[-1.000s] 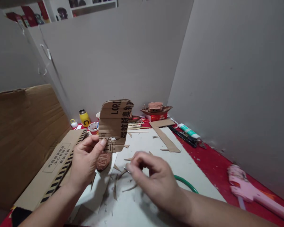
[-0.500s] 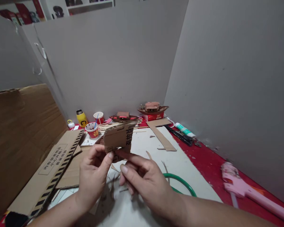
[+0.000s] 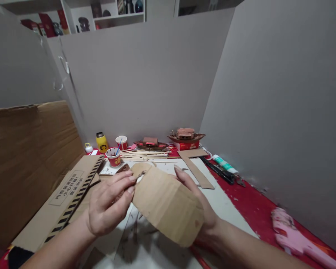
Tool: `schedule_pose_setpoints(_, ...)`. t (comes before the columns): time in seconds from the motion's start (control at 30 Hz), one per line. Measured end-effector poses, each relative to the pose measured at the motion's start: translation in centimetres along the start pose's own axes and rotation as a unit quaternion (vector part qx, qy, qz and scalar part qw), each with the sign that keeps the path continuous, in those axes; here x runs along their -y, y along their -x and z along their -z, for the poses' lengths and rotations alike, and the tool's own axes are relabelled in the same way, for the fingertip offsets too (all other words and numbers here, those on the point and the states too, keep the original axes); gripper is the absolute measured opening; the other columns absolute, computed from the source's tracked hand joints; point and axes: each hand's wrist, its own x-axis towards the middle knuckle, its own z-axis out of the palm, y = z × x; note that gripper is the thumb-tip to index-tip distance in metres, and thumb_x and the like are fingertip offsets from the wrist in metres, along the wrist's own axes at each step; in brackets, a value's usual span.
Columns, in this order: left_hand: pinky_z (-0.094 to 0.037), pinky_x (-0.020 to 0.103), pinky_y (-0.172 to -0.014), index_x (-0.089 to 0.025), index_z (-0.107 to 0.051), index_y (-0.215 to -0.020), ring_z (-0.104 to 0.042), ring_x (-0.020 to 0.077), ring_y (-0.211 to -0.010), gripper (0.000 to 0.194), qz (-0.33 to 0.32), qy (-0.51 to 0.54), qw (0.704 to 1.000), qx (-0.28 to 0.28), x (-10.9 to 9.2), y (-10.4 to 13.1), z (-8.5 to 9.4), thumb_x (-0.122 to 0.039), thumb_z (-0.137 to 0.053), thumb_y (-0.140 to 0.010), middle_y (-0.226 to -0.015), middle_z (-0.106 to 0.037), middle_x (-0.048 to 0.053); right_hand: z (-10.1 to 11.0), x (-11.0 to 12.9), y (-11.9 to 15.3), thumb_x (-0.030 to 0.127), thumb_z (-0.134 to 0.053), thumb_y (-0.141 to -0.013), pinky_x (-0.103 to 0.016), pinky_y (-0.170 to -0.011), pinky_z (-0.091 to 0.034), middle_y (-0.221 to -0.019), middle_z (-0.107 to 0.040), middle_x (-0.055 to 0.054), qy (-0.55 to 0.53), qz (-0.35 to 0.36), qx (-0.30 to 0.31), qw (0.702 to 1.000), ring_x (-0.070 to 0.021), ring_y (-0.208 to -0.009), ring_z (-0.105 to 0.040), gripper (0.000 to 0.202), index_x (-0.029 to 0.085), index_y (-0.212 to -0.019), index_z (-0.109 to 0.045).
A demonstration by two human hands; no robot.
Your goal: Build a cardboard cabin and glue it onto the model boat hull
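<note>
A curved, cut piece of cardboard [image 3: 168,203] is between my two hands above the work surface, its plain brown side facing me. My left hand [image 3: 110,203] pinches its left end, where a torn or notched spot shows near the fingertips. My right hand [image 3: 207,209] is wrapped round its right side from behind, thumb up at the top edge; most of its fingers are hidden by the cardboard. Beneath, thin cardboard offcuts lie on the pale board [image 3: 226,209]. By my right forearm a red curved thing [image 3: 200,257] shows in part.
Flattened printed cardboard [image 3: 70,198] and a large box [image 3: 30,149] stand left. Behind are a yellow bottle [image 3: 102,143], paper cups [image 3: 113,158], thin sticks [image 3: 145,154] and two model boats [image 3: 186,136]. A cardboard strip [image 3: 196,172], white-green tube [image 3: 224,164] and pink glue gun [image 3: 292,233] lie right.
The cardboard piece has been turned from its printed side to its plain side and lowered. My right hand has moved from pinching at the bottom to round its right side.
</note>
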Motion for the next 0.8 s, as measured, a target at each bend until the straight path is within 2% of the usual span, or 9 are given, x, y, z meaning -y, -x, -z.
schedule_pose_setpoints(0.1,-0.062,0.036,-0.087,-0.016,-0.065,-0.094,-0.069,0.0235,-0.106,0.02,-0.029,0.008,0.999,0.033,0.3,0.0,0.1,-0.002,-0.062,-0.081,-0.099,-0.075,0.009,0.8,1.3,-0.5,0.07,-0.061,-0.074,-0.025,-0.059,-0.045,-0.055,-0.055,0.001,-0.074,-0.062,0.056,0.994,-0.0122,-0.054,-0.052,0.054,0.017,-0.063,-0.064)
schedule_pose_setpoints(0.23,-0.057,0.04,-0.095,-0.013,-0.066,-0.102,-0.064,0.0267,-0.114,0.026,-0.045,0.069,0.995,0.062,0.1,1.2,-0.8,0.0,-0.064,-0.078,-0.106,-0.074,0.015,1.7,2.0,-0.5,0.042,-0.081,-0.067,-0.022,-0.065,-0.046,-0.073,-0.069,-0.002,0.003,-0.083,0.1,0.992,-0.0115,-0.066,-0.06,0.033,0.015,-0.083,-0.074)
schedule_pose_setpoints(0.3,-0.053,0.042,-0.099,-0.017,-0.063,-0.112,-0.061,0.0266,-0.119,0.041,0.041,0.117,0.991,0.057,-0.3,1.6,-1.3,0.003,-0.063,-0.076,-0.118,-0.069,0.015,1.9,2.0,-0.5,0.038,-0.081,-0.068,-0.021,-0.064,-0.045,-0.076,-0.071,-0.002,0.034,-0.07,0.091,0.993,-0.0105,-0.067,-0.061,0.03,0.016,-0.088,-0.076)
schedule_pose_setpoints(0.37,-0.048,0.043,-0.103,-0.025,-0.059,-0.12,-0.057,0.0246,-0.122,0.051,0.204,0.18,0.962,0.027,-0.8,1.4,-1.6,0.003,-0.06,-0.077,-0.129,-0.062,0.011,1.8,1.9,-0.5,0.037,-0.079,-0.071,-0.021,-0.065,-0.045,-0.078,-0.072,-0.001,0.046,-0.042,0.07,0.996,-0.01,-0.068,-0.06,0.027,0.018,-0.09,-0.077)
schedule_pose_setpoints(0.43,-0.045,0.04,-0.104,-0.03,-0.058,-0.12,-0.055,0.022,-0.123,0.046,0.398,0.266,0.877,-0.037,-1.4,0.7,-1.6,-0.002,-0.058,-0.083,-0.128,-0.061,0.006,1.6,1.8,-0.5,0.036,-0.078,-0.072,-0.021,-0.065,-0.045,-0.08,-0.073,-0.001,0.063,-0.021,0.049,0.997,-0.01,-0.069,-0.06,0.026,0.019,-0.091,-0.077)
schedule_pose_setpoints(0.47,-0.048,0.037,-0.1,-0.03,-0.057,-0.119,-0.058,0.0207,-0.118,0.041,0.485,0.338,0.806,-0.031,-1.7,0.2,-1.6,-0.006,-0.057,-0.085,-0.125,-0.062,0.005,1.5,1.8,-0.5,0.036,-0.078,-0.072,-0.021,-0.065,-0.045,-0.081,-0.073,-0.001,0.074,-0.014,0.041,0.996,-0.0102,-0.069,-0.06,0.025,0.019,-0.092,-0.077)
schedule_pose_setpoints(0.6,-0.05,0.025,-0.077,-0.024,-0.056,-0.119,-0.063,0.0159,-0.092,0.039,0.601,0.582,0.547,0.008,-2.2,-1.5,-0.9,-0.015,-0.059,-0.082,-0.108,-0.068,0.006,1.1,1.8,-0.3,0.036,-0.076,-0.073,-0.022,-0.064,-0.045,-0.08,-0.072,-0.001,0.113,-0.005,0.023,0.993,-0.0107,-0.069,-0.059,0.024,0.019,-0.089,-0.077)
schedule_pose_setpoints(0.67,-0.049,0.023,-0.073,-0.022,-0.057,-0.118,-0.061,0.0145,-0.087,0.041,0.607,0.628,0.487,0.002,-2.3,-1.9,-0.7,-0.016,-0.061,-0.078,-0.103,-0.069,0.006,1.1,1.7,-0.3,0.036,-0.076,-0.073,-0.022,-0.064,-0.046,-0.08,-0.072,-0.001,0.116,-0.004,0.022,0.993,-0.0107,-0.069,-0.059,0.023,0.019,-0.088,-0.077)
schedule_pose_setpoints(0.8,-0.048,0.022,-0.073,-0.02,-0.062,-0.113,-0.06,0.013,-0.081,0.041,0.61,0.666,0.429,0.002,-2.3,-2.1,-0.5,-0.014,-0.067,-0.074,-0.094,-0.068,0.003,1.2,1.5,-0.3,0.036,-0.076,-0.073,-0.022,-0.065,-0.047,-0.081,-0.073,-0.001,0.108,-0.013,0.033,0.994,-0.0099,-0.069,-0.06,0.024,0.019,-0.09,-0.077)
